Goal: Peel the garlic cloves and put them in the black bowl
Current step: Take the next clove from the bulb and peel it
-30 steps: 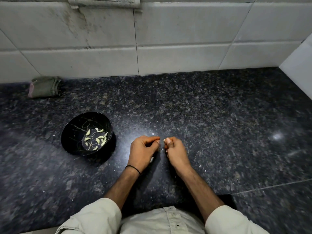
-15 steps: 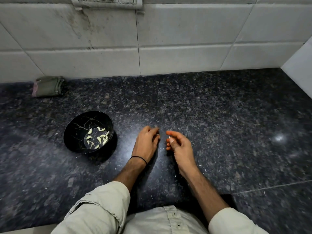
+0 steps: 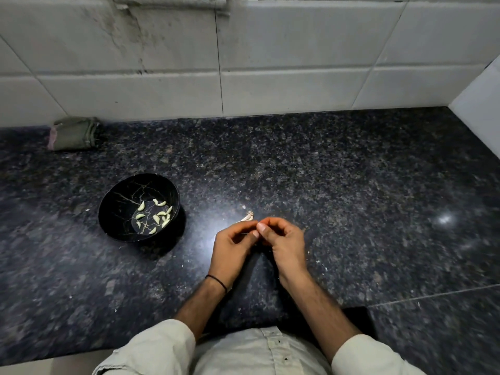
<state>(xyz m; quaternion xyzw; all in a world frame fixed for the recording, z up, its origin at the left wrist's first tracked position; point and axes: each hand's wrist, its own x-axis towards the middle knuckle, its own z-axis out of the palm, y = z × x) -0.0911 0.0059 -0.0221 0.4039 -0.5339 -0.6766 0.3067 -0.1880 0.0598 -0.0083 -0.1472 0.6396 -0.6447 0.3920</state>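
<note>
The black bowl [image 3: 113, 212] stands on the dark counter at left centre, with several peeled pale cloves [image 3: 155, 216] in its bottom. To its right my left hand [image 3: 232, 247] and my right hand [image 3: 286, 244] meet fingertip to fingertip just above the counter. Their curled fingers pinch a small garlic clove between them, which the fingers almost wholly hide. A dry garlic stem piece [image 3: 247, 217] lies on the counter just beyond my fingertips, touching neither hand.
The dark granite counter [image 3: 351, 198] runs back to a white tiled wall [image 3: 270, 63]. A folded green cloth [image 3: 74, 133] lies at the back left against the wall. Small flecks of garlic skin [image 3: 319, 262] are scattered near my hands.
Half a second ago my hands lay apart with looser fingers; now they have come together, fingers curled and pinching. The stem piece on the counter has come into sight.
</note>
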